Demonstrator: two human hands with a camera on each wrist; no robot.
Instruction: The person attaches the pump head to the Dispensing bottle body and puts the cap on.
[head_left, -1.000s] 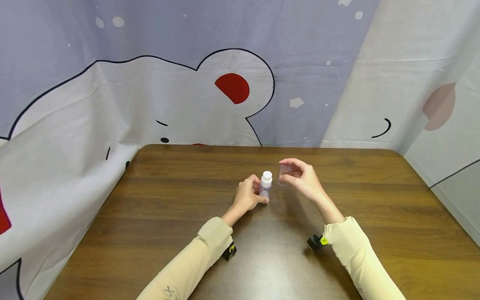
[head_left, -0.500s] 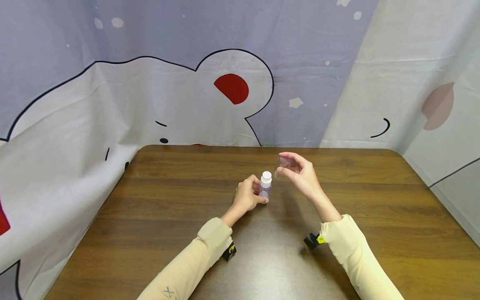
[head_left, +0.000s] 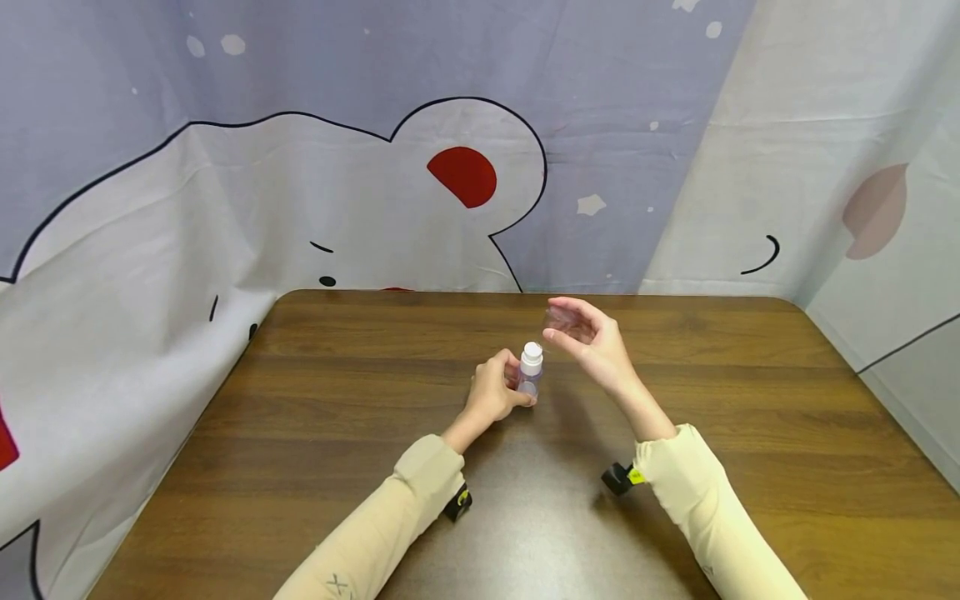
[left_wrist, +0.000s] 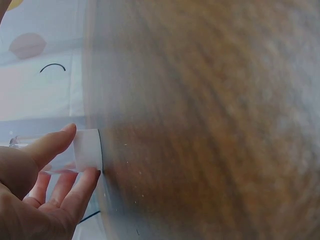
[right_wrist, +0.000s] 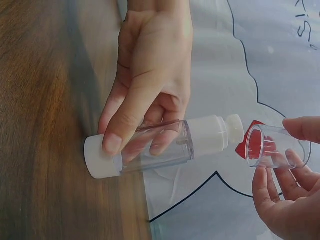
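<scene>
A small clear pump bottle (head_left: 531, 363) with a white collar, white pump head and white base stands upright on the table. My left hand (head_left: 492, 389) grips its lower part, thumb on the near side. In the left wrist view, that thumb and the fingers lie around the white base (left_wrist: 88, 150). My right hand (head_left: 602, 343) holds a transparent cap (right_wrist: 254, 146) between thumb and fingers. The cap is raised, its open end facing the pump head (right_wrist: 234, 129) with a small gap between them. In the head view the cap's outline is faint.
The brown wooden table (head_left: 360, 350) reaches back to a printed curtain (head_left: 337, 192), which also hangs along the sides. A black wrist camera (head_left: 457, 502) sits under the left sleeve, another device (head_left: 618, 478) at the right sleeve.
My right hand has lifted the cap and brought it left, from beside the bottle to above the pump head. The left hand and the bottle stay put.
</scene>
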